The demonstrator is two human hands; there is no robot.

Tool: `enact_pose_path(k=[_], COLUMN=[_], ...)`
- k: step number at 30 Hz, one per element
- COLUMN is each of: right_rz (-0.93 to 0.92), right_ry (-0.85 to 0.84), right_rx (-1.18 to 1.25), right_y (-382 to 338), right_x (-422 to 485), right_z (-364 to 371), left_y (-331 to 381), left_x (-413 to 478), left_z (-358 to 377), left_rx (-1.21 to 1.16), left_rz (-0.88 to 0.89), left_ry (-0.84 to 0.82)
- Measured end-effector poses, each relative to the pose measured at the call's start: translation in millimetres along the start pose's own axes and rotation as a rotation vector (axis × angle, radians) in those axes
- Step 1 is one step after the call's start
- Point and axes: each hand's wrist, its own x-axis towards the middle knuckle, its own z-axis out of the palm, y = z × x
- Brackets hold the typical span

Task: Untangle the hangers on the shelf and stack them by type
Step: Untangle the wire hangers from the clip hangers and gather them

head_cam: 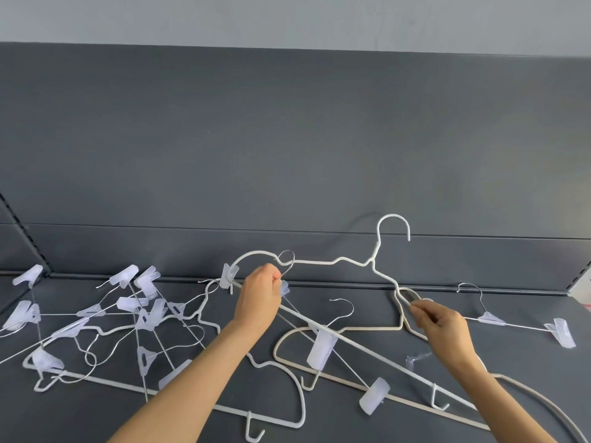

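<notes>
The large white coated-wire suit hanger (372, 260) stands tilted up off the dark grey shelf board (319, 420), its hook toward the grey back panel (287, 139). The left hand (260, 294) is closed around its shoulder together with the thin bare-metal hook (287, 262) of a clip hanger; the right hand (443, 324) pinches the rim at the other shoulder, where a cream hanger (339, 330) loops through. These look light and springy rather than fragile — the coated wire should grip well, the bare steel rods and translucent plastic clips (320, 351) will likely snag and slide. Best hold, I judge, is at shoulders or neck, not clips. A knot of clip hangers (128, 318) lies at left; one lone clip hanger (518, 321) rests apart at right — the matte shelf leaves room there for stacks.
</notes>
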Motion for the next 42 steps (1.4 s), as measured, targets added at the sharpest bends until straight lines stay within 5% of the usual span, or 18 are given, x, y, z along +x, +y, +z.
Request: enact_pose_path(k=[13, 21, 30, 42], right_rz=[-0.086, -0.182, -0.279, -0.076], right_ry=[0.036, 0.172, 0.079, 0.188], right_rx=[0.059, 0.032, -0.035, -0.026], right_y=[-3, -10, 0, 20], right_x=[1, -2, -6, 9], right_z=[-4, -11, -5, -41], left_y=[10, 4, 13, -49], left_x=[0, 6, 10, -9], left_z=[4, 2, 0, -11], left_rx=[-0.206, -0.14, -0.135, -0.008], left_rz=[-0.041, -0.075, -0.035, -0.118], left_ry=[0.057, 0.054, 0.124, 0.017])
